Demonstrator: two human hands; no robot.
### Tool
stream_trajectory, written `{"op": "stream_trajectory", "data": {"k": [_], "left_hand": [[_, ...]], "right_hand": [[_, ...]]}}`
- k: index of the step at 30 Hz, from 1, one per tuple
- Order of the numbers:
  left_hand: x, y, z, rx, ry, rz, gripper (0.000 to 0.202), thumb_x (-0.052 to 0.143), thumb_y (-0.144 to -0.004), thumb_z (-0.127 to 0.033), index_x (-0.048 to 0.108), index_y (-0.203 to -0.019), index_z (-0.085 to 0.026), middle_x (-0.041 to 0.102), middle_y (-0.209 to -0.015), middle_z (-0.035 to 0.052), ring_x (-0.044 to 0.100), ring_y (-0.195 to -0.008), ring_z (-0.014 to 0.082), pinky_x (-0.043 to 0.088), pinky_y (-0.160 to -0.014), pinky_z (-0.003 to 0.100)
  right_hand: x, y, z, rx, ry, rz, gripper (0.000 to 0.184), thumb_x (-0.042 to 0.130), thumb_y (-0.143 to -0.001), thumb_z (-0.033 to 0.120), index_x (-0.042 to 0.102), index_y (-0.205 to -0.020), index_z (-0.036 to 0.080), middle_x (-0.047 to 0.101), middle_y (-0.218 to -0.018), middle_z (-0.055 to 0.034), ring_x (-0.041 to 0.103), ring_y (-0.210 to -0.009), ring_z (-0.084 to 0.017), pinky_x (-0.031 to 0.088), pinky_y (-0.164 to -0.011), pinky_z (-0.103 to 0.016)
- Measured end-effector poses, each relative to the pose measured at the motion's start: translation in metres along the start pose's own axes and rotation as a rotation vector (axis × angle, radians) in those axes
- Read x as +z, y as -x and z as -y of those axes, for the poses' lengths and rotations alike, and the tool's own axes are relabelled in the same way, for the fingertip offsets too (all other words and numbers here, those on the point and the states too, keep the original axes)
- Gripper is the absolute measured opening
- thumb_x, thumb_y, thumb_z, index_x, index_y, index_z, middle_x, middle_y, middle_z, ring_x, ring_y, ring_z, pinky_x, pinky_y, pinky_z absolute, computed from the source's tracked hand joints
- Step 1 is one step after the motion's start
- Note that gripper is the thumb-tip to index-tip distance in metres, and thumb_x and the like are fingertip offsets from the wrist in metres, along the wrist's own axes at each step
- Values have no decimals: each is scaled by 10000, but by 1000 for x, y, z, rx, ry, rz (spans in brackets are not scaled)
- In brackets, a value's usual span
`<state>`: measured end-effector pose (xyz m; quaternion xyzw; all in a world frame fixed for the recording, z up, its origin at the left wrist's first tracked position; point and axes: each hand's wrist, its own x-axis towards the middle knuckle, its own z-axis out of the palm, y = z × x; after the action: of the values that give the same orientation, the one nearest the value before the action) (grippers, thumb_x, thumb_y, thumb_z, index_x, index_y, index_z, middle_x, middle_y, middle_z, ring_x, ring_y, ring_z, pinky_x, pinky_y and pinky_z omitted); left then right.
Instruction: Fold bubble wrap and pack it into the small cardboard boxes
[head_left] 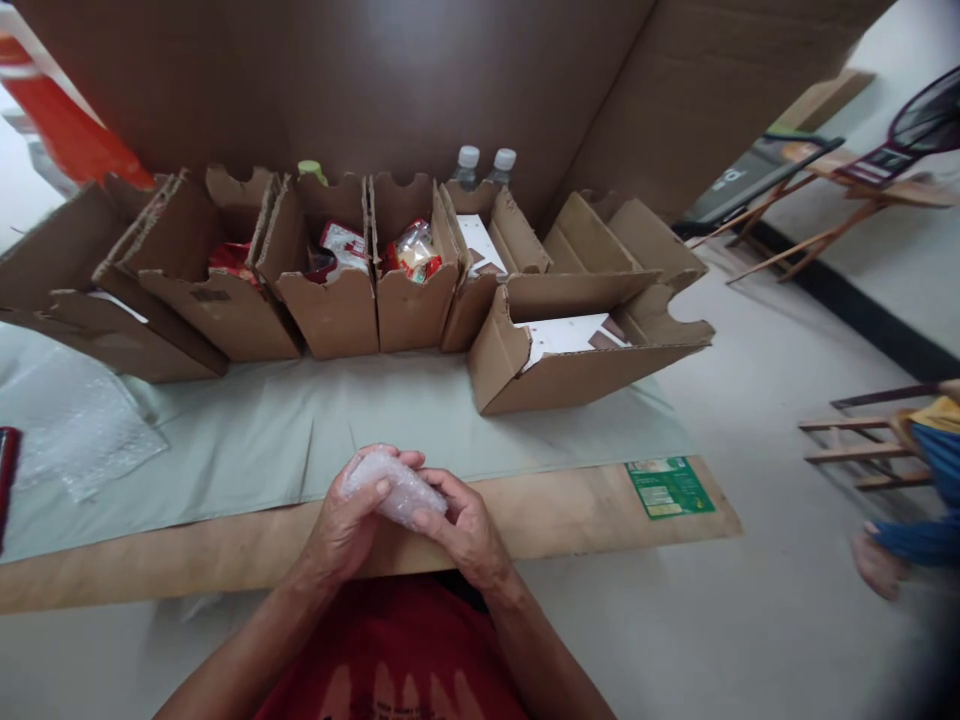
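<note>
A small bundle of bubble wrap (pixel 401 490) is held between both hands above the front edge of the table. My left hand (pixel 349 520) grips its left end, thumb on top and fingers behind. The fingers of my right hand (pixel 472 530) close round its right end, with the thumb along the near side. Whatever the wrap may cover cannot be made out. Beyond my hands, a cardboard box (pixel 592 370) with white boxes inside sits at an angle on the pale green cloth (pixel 247 430).
Several open cardboard bins (pixel 330 315) line the back, some with packets. Two clear bottles (pixel 467 168) stand behind them. Loose bubble wrap sheets (pixel 75 430) lie at left. A green label (pixel 670 488) is on the brown front strip. Another person's leg (pixel 922 500) shows at right.
</note>
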<state>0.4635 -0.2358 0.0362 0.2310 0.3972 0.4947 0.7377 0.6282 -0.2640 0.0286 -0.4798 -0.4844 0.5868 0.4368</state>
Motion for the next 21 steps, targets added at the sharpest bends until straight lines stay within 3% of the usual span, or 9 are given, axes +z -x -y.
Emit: {"op": "stream_trajectory", "data": {"k": [4, 8, 11, 14, 17, 21], "left_hand": [[7, -4, 1, -40, -30, 104, 497, 933, -697, -431, 702, -1083, -218, 791, -1177, 111, 741, -1038, 274, 585, -881, 373], [11, -12, 1, 58, -70, 265, 664, 878, -735, -581, 696, -1297, -278, 736, -1334, 104, 700, -1190, 297, 548, -1003, 396], [12, -20, -5, 167, -229, 310, 600, 816, -821, -549, 687, -1351, -300, 712, -1382, 89, 627, -1321, 304, 467, -1135, 421], [16, -29, -11, 196, -461, 352, 479, 787, -863, -489, 729, -1295, -291, 705, -1390, 94, 597, -1354, 321, 439, -1171, 449], [18, -40, -8, 267, -646, 317, 381, 747, -890, -458, 768, -1217, -264, 727, -1337, 109, 617, -1322, 329, 460, -1146, 458], [13, -60, 8, 327, -780, 191, 301, 737, -867, -426, 799, -1086, -229, 782, -1169, 112, 705, -1139, 304, 538, -1009, 427]], "right_hand": [[-15, 2, 8, -1, -27, 1, 372, 740, -850, 471, 714, -1124, 221, 692, -924, -11, 586, -771, -146, 500, -728, -264], [-62, 8, 46, -89, 156, -50, 301, 749, -853, 419, 758, -1102, 250, 731, -909, -12, 638, -761, -162, 533, -699, -275], [-117, 16, 92, -237, 387, -266, 292, 768, -846, 434, 776, -1095, 281, 759, -929, -20, 678, -769, -185, 546, -662, -289], [-172, 17, 140, -383, 690, -604, 309, 791, -828, 459, 786, -1074, 273, 764, -941, -39, 670, -769, -187, 533, -682, -318], [-216, 0, 178, -385, 997, -805, 319, 784, -838, 425, 799, -1070, 207, 755, -889, -65, 599, -699, -151, 484, -688, -330], [-246, -41, 200, -189, 1268, -743, 293, 764, -862, 253, 795, -1126, 130, 782, -953, -106, 572, -689, -120, 421, -708, -327]]}}
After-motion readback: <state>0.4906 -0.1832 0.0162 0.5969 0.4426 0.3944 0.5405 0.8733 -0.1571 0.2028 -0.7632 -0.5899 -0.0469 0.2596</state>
